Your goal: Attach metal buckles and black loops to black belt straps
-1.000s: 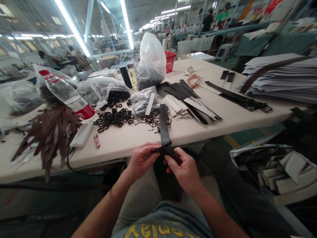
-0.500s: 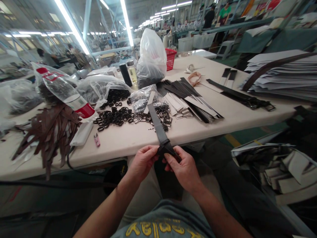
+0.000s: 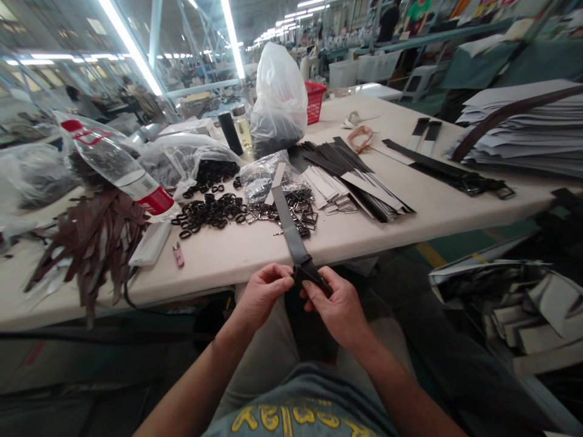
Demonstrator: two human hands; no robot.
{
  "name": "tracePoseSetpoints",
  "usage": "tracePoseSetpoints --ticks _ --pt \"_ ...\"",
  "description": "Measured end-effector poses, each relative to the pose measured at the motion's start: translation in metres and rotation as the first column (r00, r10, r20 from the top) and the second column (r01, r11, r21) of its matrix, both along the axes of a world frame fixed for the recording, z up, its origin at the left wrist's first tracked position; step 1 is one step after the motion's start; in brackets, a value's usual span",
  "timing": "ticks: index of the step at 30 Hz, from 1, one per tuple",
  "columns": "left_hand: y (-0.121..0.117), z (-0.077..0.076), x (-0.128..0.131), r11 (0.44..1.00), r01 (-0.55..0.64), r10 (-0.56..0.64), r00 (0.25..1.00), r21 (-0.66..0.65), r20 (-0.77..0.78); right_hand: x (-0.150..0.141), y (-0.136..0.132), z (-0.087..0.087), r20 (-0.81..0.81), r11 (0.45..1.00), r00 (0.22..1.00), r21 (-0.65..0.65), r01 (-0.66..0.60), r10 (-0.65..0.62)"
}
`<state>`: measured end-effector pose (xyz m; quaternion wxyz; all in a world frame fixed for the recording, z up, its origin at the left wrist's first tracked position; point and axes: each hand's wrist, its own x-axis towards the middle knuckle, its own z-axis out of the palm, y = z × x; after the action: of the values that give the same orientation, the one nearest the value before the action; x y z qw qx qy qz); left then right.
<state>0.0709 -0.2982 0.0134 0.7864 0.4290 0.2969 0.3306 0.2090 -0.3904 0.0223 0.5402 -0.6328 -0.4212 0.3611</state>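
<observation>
A black strap [image 3: 288,224] runs from my lap up over the edge of the white table [image 3: 237,252]. My left hand [image 3: 263,295] pinches its near end from the left. My right hand [image 3: 337,306] grips the same end from the right, fingers curled round a black loop on it. Just beyond the strap lie a heap of black rings [image 3: 207,213] and a pile of metal buckles [image 3: 296,209].
A stack of black and white strips [image 3: 353,182], clear plastic bags [image 3: 191,161], a large white bag [image 3: 279,100], brown leather pieces [image 3: 91,243], a red basket [image 3: 315,102] and finished belts [image 3: 460,177] are on the table. Grey sheets [image 3: 523,121] are stacked at right. Other people work far behind.
The strap's far end swung from pointing straight up to leaning left over the buckles. Both hands stayed on its near end.
</observation>
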Motion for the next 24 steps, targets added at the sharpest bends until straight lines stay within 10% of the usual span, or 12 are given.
tracePoseSetpoints --ticks 8,24 --pt "-0.0029 -0.0018 0.0032 0.996 0.038 -0.037 0.999 -0.078 0.017 0.0025 0.0018 -0.0051 -0.029 1.000 0.999 -0.004 -0.027 0.027" --pt "-0.0039 0.0021 -0.0029 0.906 -0.024 0.095 0.984 0.422 -0.148 -0.0028 -0.0010 -0.0081 0.238 0.994 0.968 0.058 -0.090 0.074"
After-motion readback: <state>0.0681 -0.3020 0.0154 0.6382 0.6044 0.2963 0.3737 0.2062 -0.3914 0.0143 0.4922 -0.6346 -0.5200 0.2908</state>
